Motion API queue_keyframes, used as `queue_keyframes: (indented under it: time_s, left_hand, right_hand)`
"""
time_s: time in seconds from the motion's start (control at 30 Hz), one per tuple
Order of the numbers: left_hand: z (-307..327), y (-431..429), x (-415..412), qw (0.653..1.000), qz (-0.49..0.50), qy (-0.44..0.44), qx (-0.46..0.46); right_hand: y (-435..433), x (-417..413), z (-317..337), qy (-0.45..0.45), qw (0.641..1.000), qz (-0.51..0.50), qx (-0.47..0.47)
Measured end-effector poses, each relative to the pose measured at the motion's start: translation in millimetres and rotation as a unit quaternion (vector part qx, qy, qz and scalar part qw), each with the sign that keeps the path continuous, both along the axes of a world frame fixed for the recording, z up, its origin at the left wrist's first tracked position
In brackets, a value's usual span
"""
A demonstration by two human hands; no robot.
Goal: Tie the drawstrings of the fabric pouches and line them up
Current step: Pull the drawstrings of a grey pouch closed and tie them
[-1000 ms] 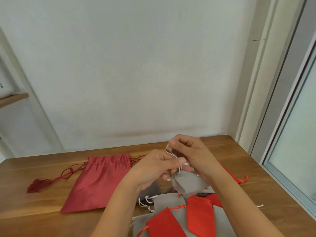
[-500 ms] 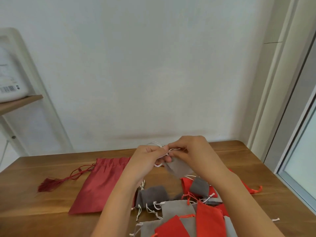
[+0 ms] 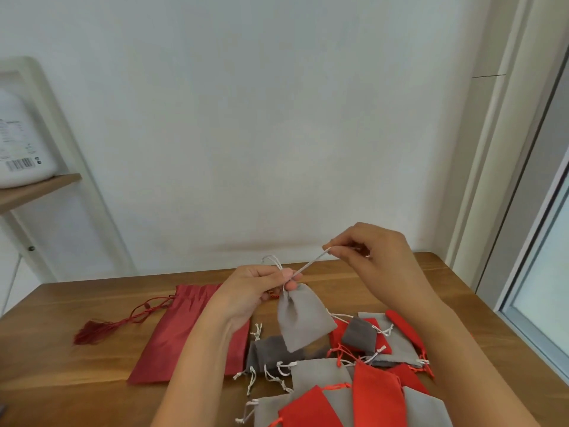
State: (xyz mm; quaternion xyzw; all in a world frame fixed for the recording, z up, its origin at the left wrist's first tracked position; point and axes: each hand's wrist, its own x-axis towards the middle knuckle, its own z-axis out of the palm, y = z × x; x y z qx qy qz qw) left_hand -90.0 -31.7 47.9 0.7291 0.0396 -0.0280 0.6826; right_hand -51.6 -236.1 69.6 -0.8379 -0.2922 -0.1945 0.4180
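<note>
Large red pouch point(image 3: 191, 334): left of frame, flat on the surface point(image 3: 61, 389); satiny, rectangular, with a fringed tassel point(image 3: 92, 331).
My left hand point(image 3: 252, 291): centre, thumb and fingers pinching the gathered neck of the grey pouch point(image 3: 303, 318). If this pinch slackens, I think the mouth reopens.
Grey pouch: hangs below that hand, above the pile; soft, matte, felt-like.
White drawstring point(image 3: 311, 263): thin cord, taut, slanting up-right. Tugging too hard could jam the knot.
My right hand point(image 3: 378, 257): right of centre, fingertips pinching the white drawstring's end.
Pile point(image 3: 375, 392): lower right, small grey and red pouches overlapping; loose strings could snag.
</note>
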Motion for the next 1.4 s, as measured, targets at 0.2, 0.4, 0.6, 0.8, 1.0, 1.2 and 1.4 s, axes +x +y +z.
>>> queue_keyframes:
  time_s: [0.2,0.4,0.6,0.8,1.0,1.2,1.4]
  left_hand:
    - [1,8,-3,0.998,0.02,-0.027,-0.05]
    - [7,-1,-8,0.988,0.001,-0.127,0.086]
    - [14,-13,-13,0.978,-0.025,-0.19,0.081]
    - [16,-11,-13,0.969,-0.017,-0.224,0.104]
    - [11,-12,-13,0.961,0.02,-0.228,0.158]
    - [1,-21,-7,0.921,0.043,-0.244,0.301]
    - [5,-18,-14,0.907,0.091,-0.316,0.262]
  right_hand:
    - [-19,-11,11,0.175,0.967,0.165,-0.083]
    - [-11,-11,9,0.158,0.98,0.119,-0.03]
    - [3,-4,-4,0.15,0.978,0.143,-0.035]
    - [12,-5,-11,0.169,0.974,0.15,0.011]
    - [13,-4,-9,0.138,0.985,0.103,-0.021]
    - [10,-7,-6,0.116,0.988,0.071,-0.08]
    - [8,-16,4,0.173,0.97,0.153,0.07]
